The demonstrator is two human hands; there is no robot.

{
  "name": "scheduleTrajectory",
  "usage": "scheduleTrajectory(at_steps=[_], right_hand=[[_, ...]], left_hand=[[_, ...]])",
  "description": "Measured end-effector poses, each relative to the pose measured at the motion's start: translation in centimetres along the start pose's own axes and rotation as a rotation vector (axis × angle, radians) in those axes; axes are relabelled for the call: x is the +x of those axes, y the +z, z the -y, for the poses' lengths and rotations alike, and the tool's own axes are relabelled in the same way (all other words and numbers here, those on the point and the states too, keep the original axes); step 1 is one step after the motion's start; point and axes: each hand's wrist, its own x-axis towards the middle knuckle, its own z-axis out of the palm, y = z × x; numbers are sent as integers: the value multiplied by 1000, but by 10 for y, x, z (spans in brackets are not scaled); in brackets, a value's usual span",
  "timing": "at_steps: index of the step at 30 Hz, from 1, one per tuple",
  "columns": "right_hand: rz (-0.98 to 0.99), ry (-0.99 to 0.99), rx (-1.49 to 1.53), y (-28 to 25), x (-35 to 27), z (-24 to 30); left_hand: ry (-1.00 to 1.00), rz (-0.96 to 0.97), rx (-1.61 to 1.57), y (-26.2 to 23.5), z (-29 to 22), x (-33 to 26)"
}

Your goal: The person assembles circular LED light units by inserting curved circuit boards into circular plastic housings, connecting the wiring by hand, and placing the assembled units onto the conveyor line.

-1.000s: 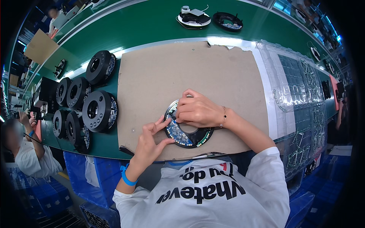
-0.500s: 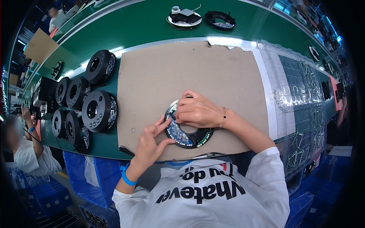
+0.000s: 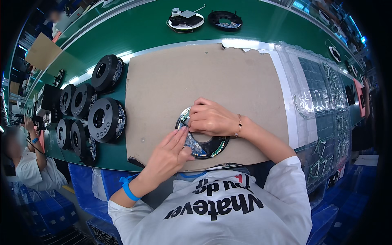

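A black ring-shaped housing lies on the cardboard in front of me, a blue circuit board and a rim of small pale squares showing on it. My left hand lies over its left side, fingers stretched out and close together, thumb bent at the board's lower edge. Those fingertips meet the fingertips of my right hand, which is curled over the ring's upper part in a pinch. Whatever sits between the right fingers is hidden.
Several black ring units stand tilted at the left. Clear plastic trays lie right of the cardboard sheet. Across the green bench are a white round assembly and another black ring. A co-worker sits at far left.
My left hand has slid inward over the board, its fingers now together and reaching my right fingertips. My right hand has barely moved. Both far assemblies have shifted left.
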Motion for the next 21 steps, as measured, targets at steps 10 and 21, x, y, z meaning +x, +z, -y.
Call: scheduleTrajectory(at_steps=[10,21], right_hand=[[-91,355,206,-33,3,-11],[-612,802,-271,-135,-41,-157]], left_hand=[[-176,32,-234,-14,10,4],[-212,-416,-237,10,44,18]])
